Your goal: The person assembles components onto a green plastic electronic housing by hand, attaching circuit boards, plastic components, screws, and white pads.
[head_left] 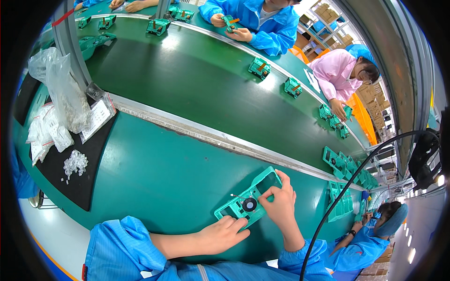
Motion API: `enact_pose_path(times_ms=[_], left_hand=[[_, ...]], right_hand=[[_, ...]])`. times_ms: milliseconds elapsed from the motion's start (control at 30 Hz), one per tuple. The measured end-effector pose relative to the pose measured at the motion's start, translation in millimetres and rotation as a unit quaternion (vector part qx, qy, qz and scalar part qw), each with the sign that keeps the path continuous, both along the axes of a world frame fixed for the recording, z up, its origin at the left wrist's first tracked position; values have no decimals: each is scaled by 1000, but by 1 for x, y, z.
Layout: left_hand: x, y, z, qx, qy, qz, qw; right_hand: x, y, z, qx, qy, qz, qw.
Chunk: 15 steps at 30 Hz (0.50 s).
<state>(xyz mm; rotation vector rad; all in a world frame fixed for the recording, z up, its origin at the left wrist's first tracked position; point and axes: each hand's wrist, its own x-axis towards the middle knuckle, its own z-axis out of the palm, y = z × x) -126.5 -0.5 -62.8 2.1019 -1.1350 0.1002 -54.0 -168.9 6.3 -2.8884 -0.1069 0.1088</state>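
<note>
A green plastic housing (228,209) with openings in it lies tilted on the bench in front of me. A round black speaker (249,204) with a thin wire sits in its middle. At the near left part of the housing, my left hand (224,235) is closed on the edge, fingers curled. My right hand (280,202) grips the far right end, its thumb and index finger close to the speaker. Whether a small part is pinched there, I cannot tell.
Beyond a metal rail, a green conveyor (187,75) carries green assemblies (259,68). Left, a black mat (89,180) bears plastic bags (65,100) and small clear pieces (75,163). Right, green housings (340,201) stand near a black cable (323,220). Co-workers sit across and at right.
</note>
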Motion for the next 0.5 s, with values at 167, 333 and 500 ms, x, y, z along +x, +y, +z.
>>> enact_pose_path(times_ms=[167,333,500], left_hand=[[1,2,3,2,-27,8,1000],[2,3,0,2,-15,7,1000],[6,9,7,14,12,-16,1000]], right_hand=[[6,2,1,-5,-17,0,1000],[12,-7,5,67,24,6,997],[-8,-40,19,-6,-70,221,973]])
